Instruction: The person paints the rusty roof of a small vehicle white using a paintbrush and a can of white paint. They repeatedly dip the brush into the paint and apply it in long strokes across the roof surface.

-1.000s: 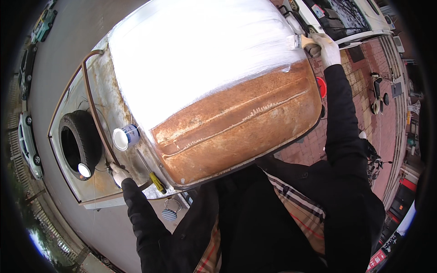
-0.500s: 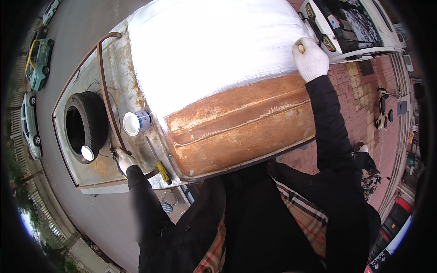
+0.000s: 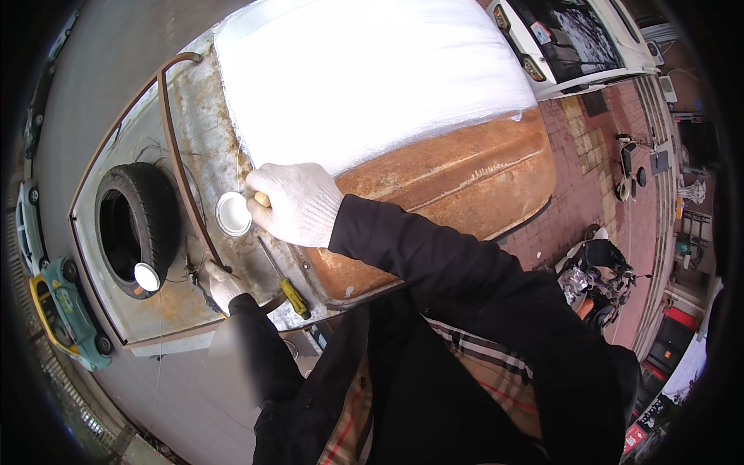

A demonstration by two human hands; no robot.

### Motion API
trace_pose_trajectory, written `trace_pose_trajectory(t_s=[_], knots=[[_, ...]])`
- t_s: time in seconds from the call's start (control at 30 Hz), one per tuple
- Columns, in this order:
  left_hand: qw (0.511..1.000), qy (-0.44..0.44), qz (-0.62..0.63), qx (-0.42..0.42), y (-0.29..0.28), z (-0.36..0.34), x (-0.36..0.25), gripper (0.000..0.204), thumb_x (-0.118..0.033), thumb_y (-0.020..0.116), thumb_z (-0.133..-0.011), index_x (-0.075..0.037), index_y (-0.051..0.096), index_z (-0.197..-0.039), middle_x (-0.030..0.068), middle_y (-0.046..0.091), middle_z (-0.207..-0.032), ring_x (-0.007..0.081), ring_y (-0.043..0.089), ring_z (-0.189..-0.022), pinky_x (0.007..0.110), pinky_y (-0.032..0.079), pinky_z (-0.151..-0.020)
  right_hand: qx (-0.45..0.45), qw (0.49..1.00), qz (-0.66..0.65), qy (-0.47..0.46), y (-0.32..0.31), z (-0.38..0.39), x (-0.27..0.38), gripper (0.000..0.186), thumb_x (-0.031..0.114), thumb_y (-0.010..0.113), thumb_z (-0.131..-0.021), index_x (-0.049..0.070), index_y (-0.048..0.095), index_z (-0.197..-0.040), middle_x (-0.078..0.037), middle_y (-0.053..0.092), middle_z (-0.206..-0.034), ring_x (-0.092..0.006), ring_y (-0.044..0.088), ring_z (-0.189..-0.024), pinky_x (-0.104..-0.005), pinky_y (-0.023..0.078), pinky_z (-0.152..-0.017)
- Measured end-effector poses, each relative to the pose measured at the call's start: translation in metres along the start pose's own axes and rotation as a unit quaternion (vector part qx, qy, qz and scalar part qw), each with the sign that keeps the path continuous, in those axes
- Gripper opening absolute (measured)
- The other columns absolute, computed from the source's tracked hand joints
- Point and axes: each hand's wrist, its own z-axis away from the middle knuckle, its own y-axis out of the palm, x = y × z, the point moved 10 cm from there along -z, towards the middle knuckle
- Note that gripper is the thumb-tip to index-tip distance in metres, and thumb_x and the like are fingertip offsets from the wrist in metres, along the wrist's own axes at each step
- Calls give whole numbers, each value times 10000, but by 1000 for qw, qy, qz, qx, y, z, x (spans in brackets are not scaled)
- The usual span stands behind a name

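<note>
My right hand, in a white knit glove, is closed on a paintbrush. Only the end of its pale wooden handle shows; the bristles are hidden. It hovers beside an open can of white paint. My left hand, also gloved, wraps the near end of a brown metal rail. Ahead, a vehicle roof panel is coated white over its far part, while the near strip is rusty brown. A yellow-handled screwdriver lies between my left hand and the panel.
A black tyre lies on the rusty metal surface at left, with a round white lid on its edge. Parked cars line the road. A white vehicle stands at far right; a motorbike is on the paving.
My right hand has swung left from the far right of the white panel to the paint can, still holding the brush. My left hand stays on the rail. The view has shifted slightly.
</note>
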Motion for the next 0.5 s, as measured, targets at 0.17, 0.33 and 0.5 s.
trace_pose_trajectory(t_s=[0.17,0.33,0.5], knots=[[1000,4,-6,-5,-3,5,-8,823,-649,319,-1116,45,741,-1240,237,782,-1159,422,728,-1091,460,532,-998,-29,997,-56,53,-17,-3,-38,179,236,676,-955,63,721,-972,-139,745,-902,-357,732,-795,-448,586,-730],[1000,-8,6,-3,-5,10,-12,871,-677,315,-1104,76,728,-1252,259,770,-1177,419,717,-1113,451,516,-1022,-61,949,-207,231,-107,35,-137,194,166,655,-1027,-2,736,-1080,-106,767,-892,-184,735,-815,-324,594,-781],[1000,-10,-20,-17,-4,-2,-3,826,-670,334,-1103,20,721,-1339,242,770,-1223,403,727,-1142,434,538,-1024,-228,918,-138,292,-286,120,-245,247,189,687,-1006,-20,743,-1127,-68,734,-872,-97,652,-676,-246,520,-610]])
